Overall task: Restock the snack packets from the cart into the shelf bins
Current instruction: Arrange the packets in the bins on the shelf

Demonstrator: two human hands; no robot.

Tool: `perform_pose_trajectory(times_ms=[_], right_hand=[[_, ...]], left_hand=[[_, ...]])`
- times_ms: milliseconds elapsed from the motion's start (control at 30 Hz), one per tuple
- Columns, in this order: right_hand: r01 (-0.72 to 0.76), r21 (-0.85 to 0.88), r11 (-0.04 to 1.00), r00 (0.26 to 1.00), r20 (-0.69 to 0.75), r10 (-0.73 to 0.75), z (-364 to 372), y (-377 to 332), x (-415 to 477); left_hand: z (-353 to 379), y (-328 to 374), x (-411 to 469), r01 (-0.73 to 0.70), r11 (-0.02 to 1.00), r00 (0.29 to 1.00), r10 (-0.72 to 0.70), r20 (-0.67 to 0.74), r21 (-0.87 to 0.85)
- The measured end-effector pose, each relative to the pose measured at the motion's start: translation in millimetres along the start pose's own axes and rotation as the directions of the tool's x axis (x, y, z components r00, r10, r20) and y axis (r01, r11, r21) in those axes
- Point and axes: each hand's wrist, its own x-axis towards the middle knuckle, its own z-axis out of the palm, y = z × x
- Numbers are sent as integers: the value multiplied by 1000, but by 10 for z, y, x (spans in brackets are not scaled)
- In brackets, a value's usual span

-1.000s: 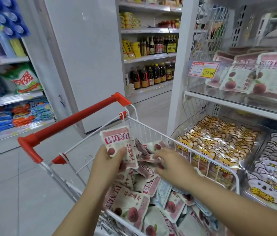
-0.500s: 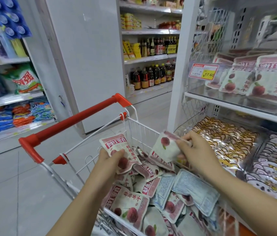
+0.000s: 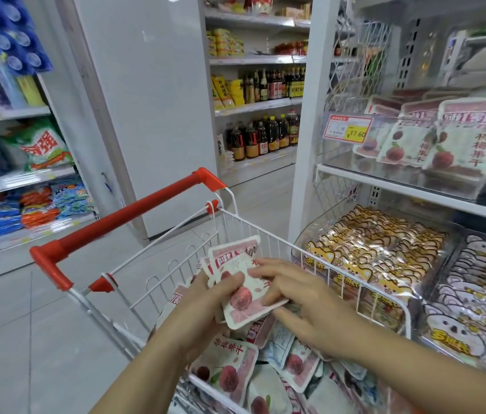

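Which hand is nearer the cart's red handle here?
Left. The left hand holds packets over the cart, just right of the red handle; the right hand, also on the packets, sits farther right.

Premises identified as a self-service grocery shop. Grounds: a white wire cart (image 3: 268, 234) with a red handle (image 3: 134, 216), loaded with snack packets (image 3: 230, 375); white tiered shelving (image 3: 400, 186) standing on a pale tiled floor (image 3: 11, 324); a clear bin (image 3: 340, 158) on that shelving at the right, bearing a printed price tag (image 3: 348, 127) marked 17.60; sauce bottles (image 3: 265, 138) ranked on the far shelves (image 3: 256, 106); detergent bags (image 3: 44, 147) stacked on the left shelves (image 3: 11, 177).
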Motion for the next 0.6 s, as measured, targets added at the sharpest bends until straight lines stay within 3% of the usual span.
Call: perform_pose_trajectory(times_ms=[100,167,233,433,600], right_hand=[[-171,-86,982,985,5,172,-57,160,17],[-345,-176,922,926,97,365,-63,322,21],[-427,-329,842,836,211,506,16,500,25],[-358,-554,751,675,402,618,396,879,78],[-351,-560,750,711,362,603,488,913,88]], left_hand=[[-63,-5,36,-111,991,971,126,-203,80],[-155,-22,72,-144,980,927,181,-329,135],[-218,-32,94,-157,981,900,190,-393,116],[-185,-51,120,-158,977,886,204,-416,143],[-195,-68,111,-143,970,879,216,-425,197]])
